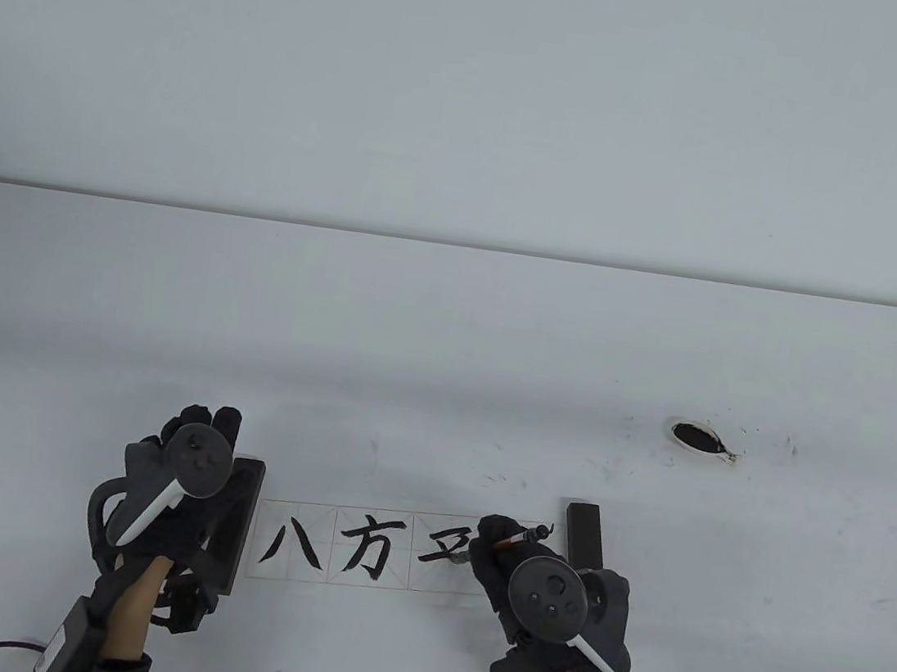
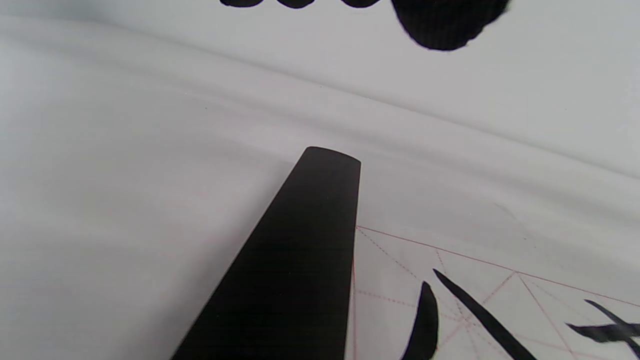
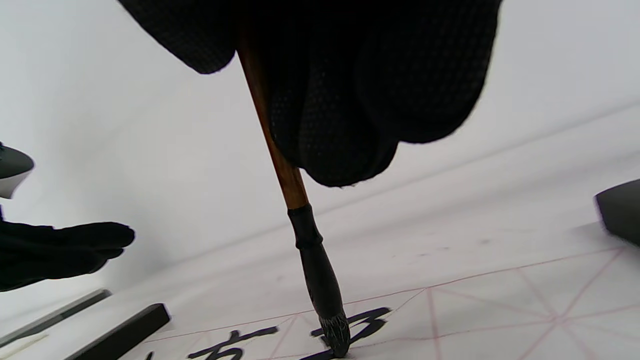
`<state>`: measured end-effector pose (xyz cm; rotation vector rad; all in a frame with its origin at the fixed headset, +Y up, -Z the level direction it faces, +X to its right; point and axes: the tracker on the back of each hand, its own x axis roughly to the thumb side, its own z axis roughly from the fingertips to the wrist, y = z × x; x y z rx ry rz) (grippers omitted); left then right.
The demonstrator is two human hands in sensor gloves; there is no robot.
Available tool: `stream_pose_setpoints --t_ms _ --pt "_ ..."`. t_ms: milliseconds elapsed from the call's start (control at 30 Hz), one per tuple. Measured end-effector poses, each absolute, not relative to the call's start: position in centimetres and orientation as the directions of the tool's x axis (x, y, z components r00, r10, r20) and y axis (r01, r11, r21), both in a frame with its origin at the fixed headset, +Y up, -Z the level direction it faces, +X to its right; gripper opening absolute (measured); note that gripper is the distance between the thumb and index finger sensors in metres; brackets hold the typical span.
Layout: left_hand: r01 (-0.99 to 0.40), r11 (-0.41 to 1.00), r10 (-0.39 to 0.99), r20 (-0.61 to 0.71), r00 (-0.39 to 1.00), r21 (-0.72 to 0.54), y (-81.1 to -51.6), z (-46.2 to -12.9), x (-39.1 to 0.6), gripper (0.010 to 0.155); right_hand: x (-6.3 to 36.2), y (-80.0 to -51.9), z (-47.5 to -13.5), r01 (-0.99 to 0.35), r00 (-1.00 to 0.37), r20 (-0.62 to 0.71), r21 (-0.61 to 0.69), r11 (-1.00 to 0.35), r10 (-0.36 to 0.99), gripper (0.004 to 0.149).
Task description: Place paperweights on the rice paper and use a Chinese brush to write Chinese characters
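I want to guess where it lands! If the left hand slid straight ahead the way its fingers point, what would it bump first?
Probably nothing: past the gloved left hand, resting over the dark bar paperweight, the white table looks bare to its far edge, though depth is hard to judge.

Rice paper (image 1: 386, 559) with brushed black characters 八 and 方, third character unfinished

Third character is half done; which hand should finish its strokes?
Right. The right hand grips the brush, its tip on the third character of the rice paper. The left hand rests on the left paperweight, steadying it.
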<state>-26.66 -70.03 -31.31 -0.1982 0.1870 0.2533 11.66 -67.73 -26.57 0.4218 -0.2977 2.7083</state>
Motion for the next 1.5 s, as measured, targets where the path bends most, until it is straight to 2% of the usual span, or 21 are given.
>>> stream_pose_setpoints --t_ms 167,367,900,1500 --pt "-0.27 0.947 0.231 -0.212 0.949 -0.174 -70.0 -31.2 -26.6 0.079 12.5 -67.2 -26.6 -0.36 -0.91 0.277 -0.163 -0.919 0.307 0.042" --pt "-0.267 0.948 0.229 -0.21 0.95 -0.172 -70.0 -31.3 -26.6 0.079 12.0 -67.3 -26.3 -0.464 -0.867 0.322 -0.243 -0.852 0.381 0.043" --pt "-0.267 0.949 0.232 -0.204 0.951 -0.168 -70.0 -31.3 -26.6 0.079 10.6 -68.9 -27.2 -0.423 -0.879 0.324 -0.192 -0.885 0.35 0.045" --pt "-0.266 0.948 0.229 -0.21 0.951 -0.174 -70.1 -31.3 -26.6 0.079 11.0 -67.7 -26.8 -0.45 -0.848 0.359 -0.103 -0.887 0.389 0.039"
